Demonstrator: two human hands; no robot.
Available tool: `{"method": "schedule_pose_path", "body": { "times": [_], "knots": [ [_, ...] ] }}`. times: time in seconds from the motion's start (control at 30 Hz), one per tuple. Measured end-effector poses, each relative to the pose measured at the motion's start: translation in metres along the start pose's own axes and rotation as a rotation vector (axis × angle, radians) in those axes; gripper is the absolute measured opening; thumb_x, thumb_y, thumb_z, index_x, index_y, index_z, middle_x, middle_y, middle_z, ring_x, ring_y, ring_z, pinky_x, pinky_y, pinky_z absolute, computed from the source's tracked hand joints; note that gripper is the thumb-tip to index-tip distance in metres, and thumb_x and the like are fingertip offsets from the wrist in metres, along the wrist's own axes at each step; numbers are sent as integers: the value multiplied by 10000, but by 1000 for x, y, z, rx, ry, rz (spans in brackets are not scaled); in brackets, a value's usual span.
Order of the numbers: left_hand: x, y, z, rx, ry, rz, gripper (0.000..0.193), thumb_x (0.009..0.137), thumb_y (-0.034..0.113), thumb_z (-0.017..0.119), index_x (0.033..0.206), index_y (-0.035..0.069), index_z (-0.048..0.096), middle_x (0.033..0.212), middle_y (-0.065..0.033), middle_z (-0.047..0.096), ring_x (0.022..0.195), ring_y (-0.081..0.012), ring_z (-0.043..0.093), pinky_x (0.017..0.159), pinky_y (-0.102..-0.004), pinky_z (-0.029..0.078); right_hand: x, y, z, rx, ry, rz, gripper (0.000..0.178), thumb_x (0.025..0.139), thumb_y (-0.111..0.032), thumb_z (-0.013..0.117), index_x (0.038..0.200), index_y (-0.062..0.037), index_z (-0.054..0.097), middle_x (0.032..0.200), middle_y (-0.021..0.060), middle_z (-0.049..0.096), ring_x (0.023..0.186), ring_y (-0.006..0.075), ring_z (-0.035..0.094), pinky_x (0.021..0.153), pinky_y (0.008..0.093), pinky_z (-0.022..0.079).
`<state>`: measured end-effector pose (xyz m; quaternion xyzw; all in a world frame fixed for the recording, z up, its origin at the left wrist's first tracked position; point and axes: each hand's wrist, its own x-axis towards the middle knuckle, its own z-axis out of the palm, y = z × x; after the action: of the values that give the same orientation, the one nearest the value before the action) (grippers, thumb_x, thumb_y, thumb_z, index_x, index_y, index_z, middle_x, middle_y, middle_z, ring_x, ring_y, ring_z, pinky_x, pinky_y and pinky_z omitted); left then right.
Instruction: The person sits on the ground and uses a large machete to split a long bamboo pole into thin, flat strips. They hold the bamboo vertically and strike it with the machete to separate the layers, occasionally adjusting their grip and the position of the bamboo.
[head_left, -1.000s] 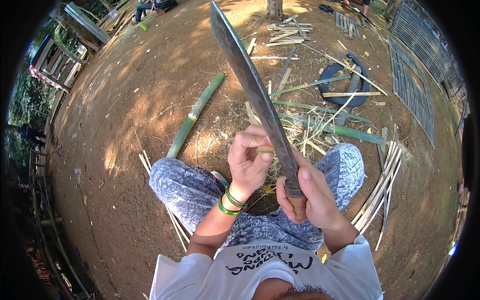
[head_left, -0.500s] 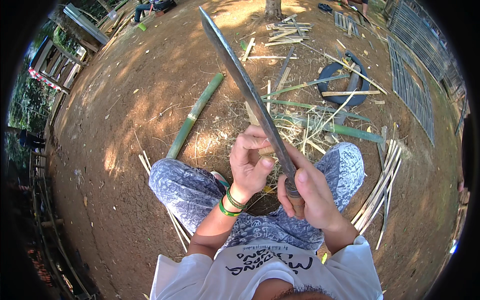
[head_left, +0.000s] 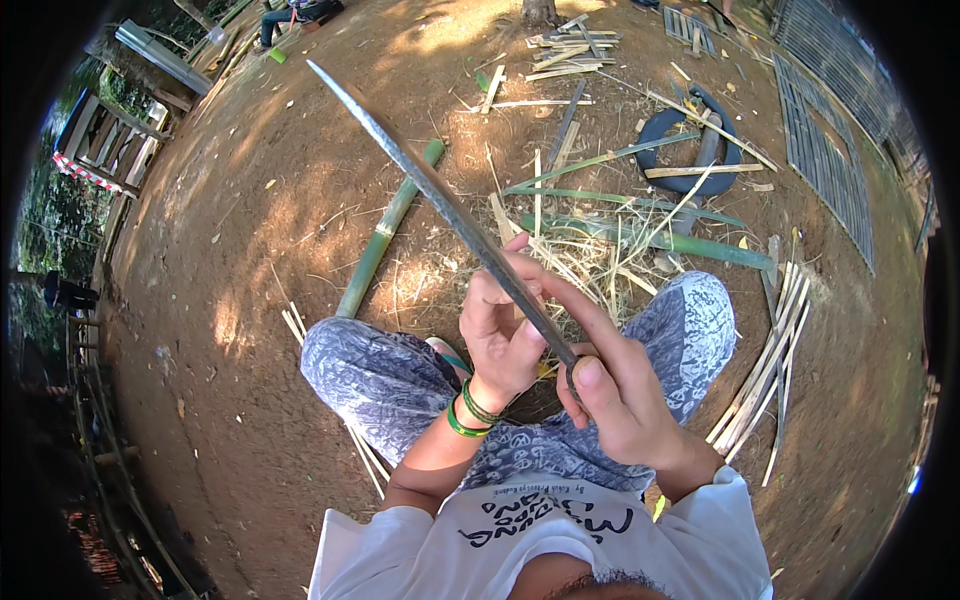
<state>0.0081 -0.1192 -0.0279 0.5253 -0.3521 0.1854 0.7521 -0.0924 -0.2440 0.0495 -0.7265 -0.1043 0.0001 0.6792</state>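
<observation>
My right hand (head_left: 625, 395) is closed around the handle of a long machete (head_left: 450, 210), thumb pressed near the base of the blade. The blade slants up and away to the left, and its dark steel passes over my left hand. My right index finger reaches forward toward the left fingers. Curled under the blade, my left hand (head_left: 500, 340) pinches a pale bamboo strip (head_left: 503, 222), whose end shows beyond the fingers; the blade hides part of the grip. Green bands circle my left wrist. Both hands are held above my crossed legs.
A green bamboo pole (head_left: 385, 230) lies ahead to the left. Shavings (head_left: 610, 255) and split green bamboo (head_left: 710, 248) lie in front. A black ring-shaped tyre (head_left: 655, 130) sits farther right. Bundled strips (head_left: 765, 375) lie beside my right knee. Slatted panels (head_left: 825, 165) stand beyond.
The machete has tilted farther left, its tip now lower and more to the left. My right index finger has stretched forward toward my left hand, which stays nearly in place.
</observation>
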Motion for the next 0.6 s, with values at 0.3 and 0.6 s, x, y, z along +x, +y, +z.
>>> {"method": "schedule_pose_path", "body": {
  "times": [0.3, 0.6],
  "knots": [
    [-3, 0, -1, -21, 23, -13, 255, 925, 286, 573, 1087, 126, 688, 906, -104, 626, 862, -246, 596, 1121, -594, 303, 0, -1, 2, -46, -2, -34, 647, 1006, -308, 474, 1501, 61, 279, 606, 128, 559, 529, 255, 615, 516, 336, 430],
    [-2, 6, -1, 40, 15, -39, 285, 912, 354, 591, 1054, 119, 665, 864, -88, 605, 827, -233, 588, 1118, -583, 313, 1, -6, 0, -104, -32, -11, 658, 1006, -354, 481, 1492, 50, 298, 603, 154, 571, 531, 316, 638, 511, 367, 444]
  ]
}}
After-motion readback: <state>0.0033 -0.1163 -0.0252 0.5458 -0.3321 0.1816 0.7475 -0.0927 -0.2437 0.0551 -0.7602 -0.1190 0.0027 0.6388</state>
